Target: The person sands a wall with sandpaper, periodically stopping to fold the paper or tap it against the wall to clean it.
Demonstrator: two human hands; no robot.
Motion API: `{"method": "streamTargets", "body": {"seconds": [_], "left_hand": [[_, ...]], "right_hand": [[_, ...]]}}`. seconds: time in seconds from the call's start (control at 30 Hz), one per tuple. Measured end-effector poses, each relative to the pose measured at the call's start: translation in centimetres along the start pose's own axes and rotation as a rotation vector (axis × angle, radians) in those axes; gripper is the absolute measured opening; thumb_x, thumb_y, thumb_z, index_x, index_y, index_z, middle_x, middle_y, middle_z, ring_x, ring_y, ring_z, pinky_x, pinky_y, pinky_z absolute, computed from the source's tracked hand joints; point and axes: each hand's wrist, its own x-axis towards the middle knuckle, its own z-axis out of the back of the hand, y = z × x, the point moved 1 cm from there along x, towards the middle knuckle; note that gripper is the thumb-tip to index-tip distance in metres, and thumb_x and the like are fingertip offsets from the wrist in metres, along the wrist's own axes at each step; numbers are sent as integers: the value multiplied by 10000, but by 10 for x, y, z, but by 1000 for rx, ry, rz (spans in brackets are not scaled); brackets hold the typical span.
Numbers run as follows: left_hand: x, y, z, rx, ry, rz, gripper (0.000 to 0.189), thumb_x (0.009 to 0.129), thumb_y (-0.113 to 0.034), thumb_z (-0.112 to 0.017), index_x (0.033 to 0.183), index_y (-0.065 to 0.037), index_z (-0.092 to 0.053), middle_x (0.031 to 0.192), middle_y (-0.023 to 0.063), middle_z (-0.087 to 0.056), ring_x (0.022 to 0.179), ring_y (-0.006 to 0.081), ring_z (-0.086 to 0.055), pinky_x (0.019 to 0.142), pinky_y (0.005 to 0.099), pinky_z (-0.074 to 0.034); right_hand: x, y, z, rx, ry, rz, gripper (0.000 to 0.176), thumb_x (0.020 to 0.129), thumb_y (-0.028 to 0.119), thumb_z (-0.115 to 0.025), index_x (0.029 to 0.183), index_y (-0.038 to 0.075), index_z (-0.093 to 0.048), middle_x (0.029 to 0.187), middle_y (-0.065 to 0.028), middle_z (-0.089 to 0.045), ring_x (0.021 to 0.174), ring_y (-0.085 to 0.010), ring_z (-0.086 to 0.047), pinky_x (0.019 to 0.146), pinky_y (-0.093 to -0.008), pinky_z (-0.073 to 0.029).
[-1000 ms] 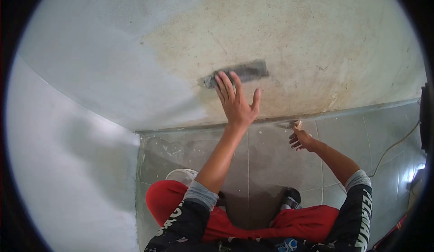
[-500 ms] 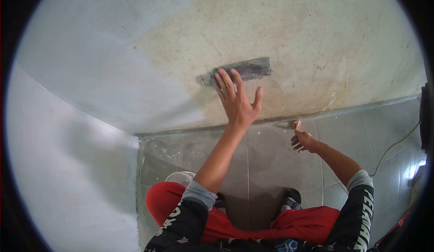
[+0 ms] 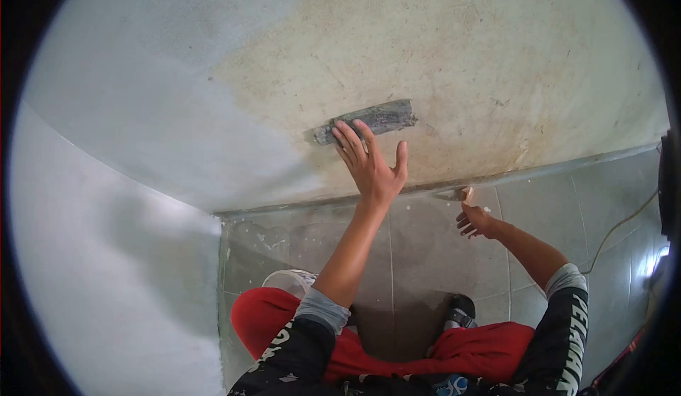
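My left hand (image 3: 372, 172) presses a grey, worn strip of sheet material (image 3: 379, 118) against the stained yellowish wall (image 3: 461, 55). Its fingertips lie on the strip's lower edge, with the thumb spread away to the right. Lower right, above the floor, my right hand (image 3: 475, 222) holds a scraper (image 3: 466, 195) by its light handle. The scraper's blade points left, close to the foot of the wall. The fingers of this hand are partly curled and partly extended.
A smooth white wall (image 3: 113, 254) stands at the left. Grey floor tiles (image 3: 440, 261) run below the walls. A white bucket (image 3: 287, 281) is beside my red-clothed knee (image 3: 262, 318). A cable (image 3: 617, 227) and a dark object (image 3: 667, 183) are at the right.
My left hand and the grey strip have shifted slightly down and to the left along the wall. The right hand with the scraper has barely moved.
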Motion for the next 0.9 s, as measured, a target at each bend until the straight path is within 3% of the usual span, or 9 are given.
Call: {"method": "streamTargets", "body": {"seconds": [0.23,0.3,0.5,0.6,0.7,0.77,0.9], "left_hand": [[9,-22,10,-166,-40,91,1059,937,-539,-601,1587,21,19,1584,397,130,1486,559,94,1168,669,-46],[8,-9,9,-123,-11,0,1070,929,-541,-609,1588,19,21,1581,401,136,1481,571,88,1157,689,-40],[10,-7,-3,-123,-111,-25,1078,916,-559,-614,1583,42,-17,1593,392,95,1491,556,58,1166,676,-67],[55,-10,24,-70,-224,-108,1052,920,-580,-593,1572,73,-87,1591,407,-21,1497,549,-2,1178,651,-83],[135,-26,71,27,-371,-196,1022,931,-595,-561,1562,88,-137,1603,385,-47,1500,543,-22,1182,639,-104],[143,-22,77,30,-367,-224,996,945,-574,-549,1567,80,-128,1607,376,-50,1499,543,-30,1181,642,-104],[60,-1,22,-23,-226,-180,1007,930,-519,-595,1583,49,-80,1617,358,7,1502,537,-2,1178,663,-82]], "right_hand": [[-3,9,3,23,-7,41,786,1006,670,-294,1253,-18,-583,1142,-186,-677,862,-283,-699,658,-381,-535],[-6,10,9,26,-17,26,779,1007,666,-299,1245,-16,-591,1135,-182,-681,859,-279,-699,656,-380,-537],[-4,-4,18,41,-50,-19,762,1012,651,-316,1219,-20,-612,1112,-176,-692,851,-272,-703,649,-386,-546],[-8,-6,24,51,-52,-21,756,1014,644,-323,1213,-23,-616,1110,-179,-695,863,-278,-705,649,-388,-548],[-2,-17,25,76,-65,-74,755,1016,640,-319,1213,-25,-619,1117,-185,-694,881,-285,-707,653,-390,-551],[1,-14,22,102,-82,-91,757,1018,639,-314,1215,-25,-619,1124,-189,-693,887,-289,-707,655,-392,-553],[7,2,12,101,-48,-27,775,1016,648,-294,1260,-25,-590,1154,-195,-682,879,-294,-702,663,-398,-551]]}}
